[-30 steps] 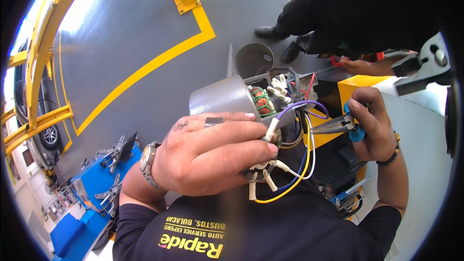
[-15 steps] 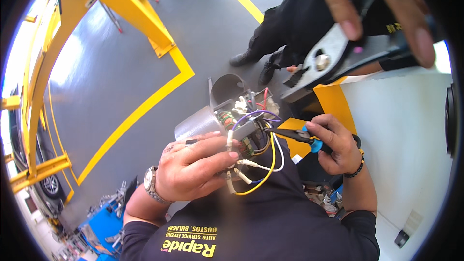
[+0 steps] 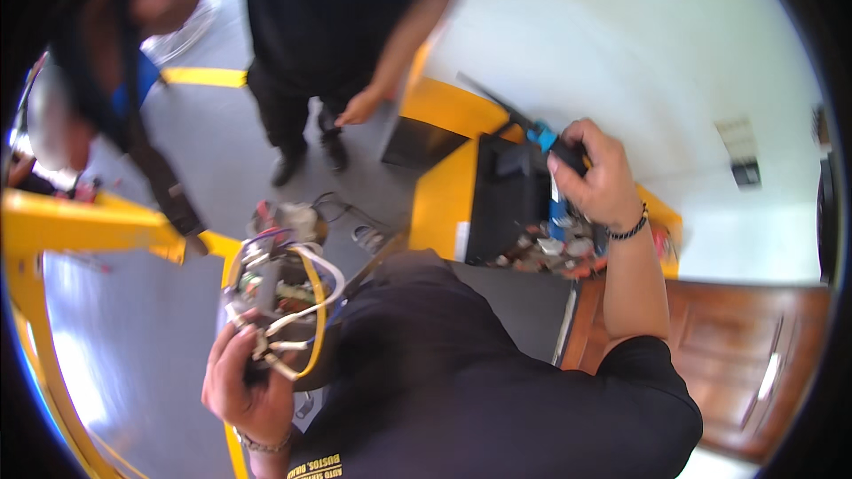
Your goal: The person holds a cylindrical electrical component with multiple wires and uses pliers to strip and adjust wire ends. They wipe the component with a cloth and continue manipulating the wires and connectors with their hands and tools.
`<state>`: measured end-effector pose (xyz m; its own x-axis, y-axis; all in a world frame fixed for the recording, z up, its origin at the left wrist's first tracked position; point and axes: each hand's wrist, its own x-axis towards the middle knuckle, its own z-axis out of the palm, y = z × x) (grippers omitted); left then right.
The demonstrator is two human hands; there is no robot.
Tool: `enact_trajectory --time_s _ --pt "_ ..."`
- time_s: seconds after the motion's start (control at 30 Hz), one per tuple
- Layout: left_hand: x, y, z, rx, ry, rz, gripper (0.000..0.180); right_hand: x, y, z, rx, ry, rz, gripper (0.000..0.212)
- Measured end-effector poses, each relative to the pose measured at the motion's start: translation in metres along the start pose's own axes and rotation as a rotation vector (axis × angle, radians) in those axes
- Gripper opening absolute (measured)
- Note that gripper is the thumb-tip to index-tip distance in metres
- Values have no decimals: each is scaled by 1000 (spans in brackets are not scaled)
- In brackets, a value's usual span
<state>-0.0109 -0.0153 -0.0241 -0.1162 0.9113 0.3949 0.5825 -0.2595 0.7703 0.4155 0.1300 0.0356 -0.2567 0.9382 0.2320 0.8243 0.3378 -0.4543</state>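
Note:
At the lower left, my left hand (image 3: 244, 381) is closed around the edge of an opened electrical unit (image 3: 271, 279). A circuit board and loose white, yellow, blue and purple wires (image 3: 319, 293) with pale connectors show on it. My right hand (image 3: 596, 168) grips needle-nose pliers (image 3: 541, 135) by their blue and black handles. The pliers point up and left, their jaws blurred, above an open black bin (image 3: 510, 204) with assorted small parts (image 3: 555, 248) in it. Another person's blurred hand (image 3: 67, 129) is close at the upper left, beside a dark tool (image 3: 164, 186).
A person in black (image 3: 337, 27) stands ahead, one hand hanging down. Yellow panels (image 3: 439, 204) border the bin. A yellow steel frame (image 3: 89, 222) stands at the left, a white wall (image 3: 621, 44) and a brown wooden door (image 3: 710, 355) at the right.
My view has swung right. My right hand has drawn the needle-nose pliers away from the wires to above the bin. The other person's hand and tool now appear at the upper left.

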Motion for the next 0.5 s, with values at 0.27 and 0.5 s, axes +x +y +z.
enact_trajectory --time_s 0.27,0.5 --pt "-7 -17 6 -103 32 43 44 -142 40 -48 -249 128 708 26" --pt "-6 -21 1 -143 32 5 45 -211 87 29 -369 390 941 31"
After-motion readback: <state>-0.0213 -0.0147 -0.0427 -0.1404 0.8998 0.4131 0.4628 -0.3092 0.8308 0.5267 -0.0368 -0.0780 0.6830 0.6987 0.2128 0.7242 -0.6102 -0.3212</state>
